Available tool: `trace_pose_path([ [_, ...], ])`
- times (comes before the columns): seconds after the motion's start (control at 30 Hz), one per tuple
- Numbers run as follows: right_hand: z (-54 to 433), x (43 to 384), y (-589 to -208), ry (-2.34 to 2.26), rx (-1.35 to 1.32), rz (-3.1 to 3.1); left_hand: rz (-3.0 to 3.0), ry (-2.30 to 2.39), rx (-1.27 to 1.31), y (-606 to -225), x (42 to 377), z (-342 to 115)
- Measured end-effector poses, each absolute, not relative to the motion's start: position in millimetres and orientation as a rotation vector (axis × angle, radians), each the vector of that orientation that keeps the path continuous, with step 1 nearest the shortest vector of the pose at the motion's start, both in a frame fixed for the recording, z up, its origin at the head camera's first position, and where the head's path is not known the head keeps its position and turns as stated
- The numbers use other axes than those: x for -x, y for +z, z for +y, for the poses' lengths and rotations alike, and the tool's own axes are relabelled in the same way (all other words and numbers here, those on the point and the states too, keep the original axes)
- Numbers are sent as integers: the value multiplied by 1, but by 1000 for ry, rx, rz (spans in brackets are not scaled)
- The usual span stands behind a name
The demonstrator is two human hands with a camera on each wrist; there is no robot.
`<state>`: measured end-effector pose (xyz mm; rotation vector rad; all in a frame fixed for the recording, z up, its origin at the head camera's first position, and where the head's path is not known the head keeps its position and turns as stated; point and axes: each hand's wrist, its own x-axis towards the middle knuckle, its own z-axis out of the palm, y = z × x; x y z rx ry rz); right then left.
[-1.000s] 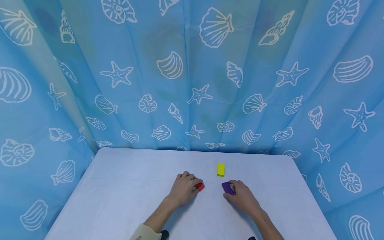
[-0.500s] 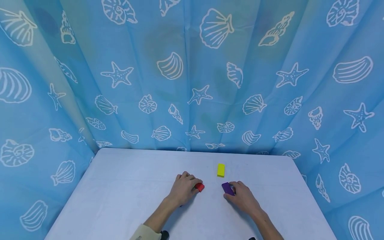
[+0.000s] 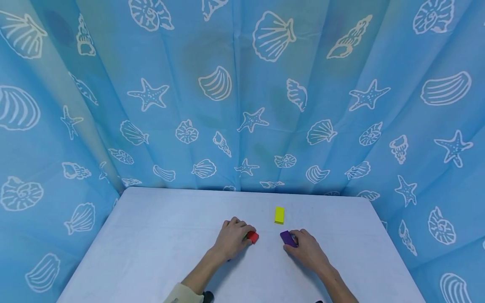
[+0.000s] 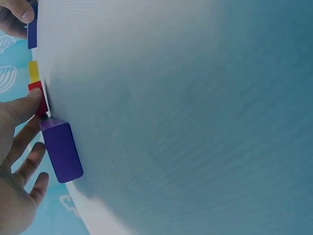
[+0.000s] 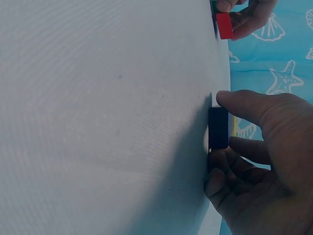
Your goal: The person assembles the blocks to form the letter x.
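Note:
My left hand [image 3: 232,239] is left of the table's middle and pinches a red block [image 3: 252,237] between thumb and fingers. A sliver of green shows behind that block in the right wrist view; its shape is mostly hidden. In the left wrist view a purple block [image 4: 61,151] stands on the table beside the left fingers, almost wholly covered by the hand in the head view. To the right, my right hand [image 3: 307,249] holds a second purple block [image 3: 289,238] between thumb and fingers; it looks dark blue in the right wrist view.
A yellow block [image 3: 279,215] lies on the white table [image 3: 151,244] beyond and between both hands. Behind the table and along its sides hangs a blue curtain [image 3: 242,92] with white shells and starfish. Dark objects peek in at the bottom edge near the forearms.

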<state>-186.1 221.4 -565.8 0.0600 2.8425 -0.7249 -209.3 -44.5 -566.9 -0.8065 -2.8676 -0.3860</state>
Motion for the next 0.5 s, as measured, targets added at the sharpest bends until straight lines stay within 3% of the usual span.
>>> trace_pose_path([
  [0.5, 219, 186, -567, -727, -83, 2839, -2949, -434, 785, -561, 209, -38],
])
